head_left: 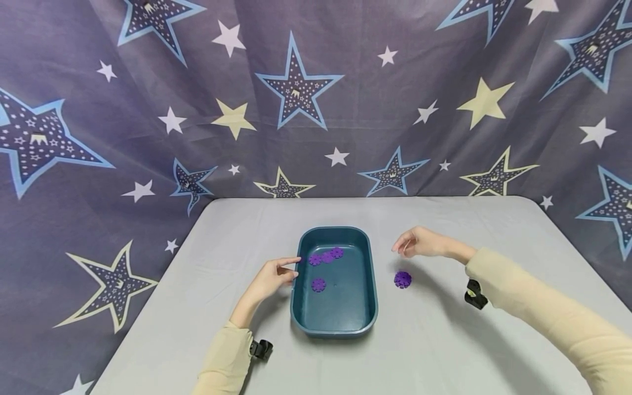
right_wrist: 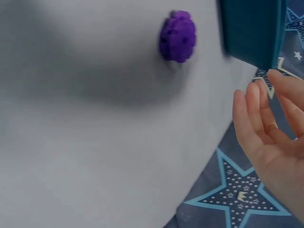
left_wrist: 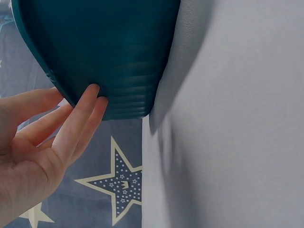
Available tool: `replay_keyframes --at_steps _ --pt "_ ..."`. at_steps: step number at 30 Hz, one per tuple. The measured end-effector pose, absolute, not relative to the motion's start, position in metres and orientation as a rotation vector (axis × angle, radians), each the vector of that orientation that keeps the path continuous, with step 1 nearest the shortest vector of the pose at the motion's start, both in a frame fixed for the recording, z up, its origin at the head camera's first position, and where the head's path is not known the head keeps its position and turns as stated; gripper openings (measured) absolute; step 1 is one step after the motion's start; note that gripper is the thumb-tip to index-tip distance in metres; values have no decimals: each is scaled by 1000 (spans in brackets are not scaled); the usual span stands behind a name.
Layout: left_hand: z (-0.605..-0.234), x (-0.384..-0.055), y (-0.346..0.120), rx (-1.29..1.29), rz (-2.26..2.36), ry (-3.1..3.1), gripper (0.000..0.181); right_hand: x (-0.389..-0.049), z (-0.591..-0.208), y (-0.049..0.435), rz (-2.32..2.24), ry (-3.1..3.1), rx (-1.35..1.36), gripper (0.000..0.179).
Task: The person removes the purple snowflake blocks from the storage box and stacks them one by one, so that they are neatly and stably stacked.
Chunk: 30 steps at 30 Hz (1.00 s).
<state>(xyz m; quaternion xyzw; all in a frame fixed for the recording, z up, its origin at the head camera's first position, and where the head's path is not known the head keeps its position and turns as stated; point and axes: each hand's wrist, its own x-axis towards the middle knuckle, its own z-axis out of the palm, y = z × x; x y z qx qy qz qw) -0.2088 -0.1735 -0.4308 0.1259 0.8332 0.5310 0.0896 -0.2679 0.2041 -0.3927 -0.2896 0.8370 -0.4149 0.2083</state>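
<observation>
A dark teal tray (head_left: 336,332) with rounded corners stands on the table. Inside it lie several purple, flower-shaped plastic discs (head_left: 318,285), three close together toward the far end and one apart. My left hand (head_left: 270,280) holds the tray's left rim; in the left wrist view, two fingers (left_wrist: 85,102) rest against the outer wall while others pass behind the rim. To the tray's right, a small stack of purple discs (head_left: 402,279) sits on the table. Above and beyond it hovers my right hand (head_left: 423,241), fingers loosely bent, with nothing in them.
A light grey cloth covers the table (head_left: 237,230). Behind and beside it hangs a dark curtain (head_left: 316,148) with a star pattern. Each forearm, in a cream sleeve (head_left: 538,307), wears a small black device (head_left: 475,294) near the wrist.
</observation>
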Motion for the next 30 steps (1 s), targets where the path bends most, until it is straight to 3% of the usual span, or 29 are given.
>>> replay_keyframes --at_steps 15,30 --pt "-401 -190 -165 353 1576 2465 38 -271 -369 180 -1103 2365 -833 21" --pt "-432 -210 -174 367 1580 2477 38 -273 -356 143 -1010 2341 -978 22"
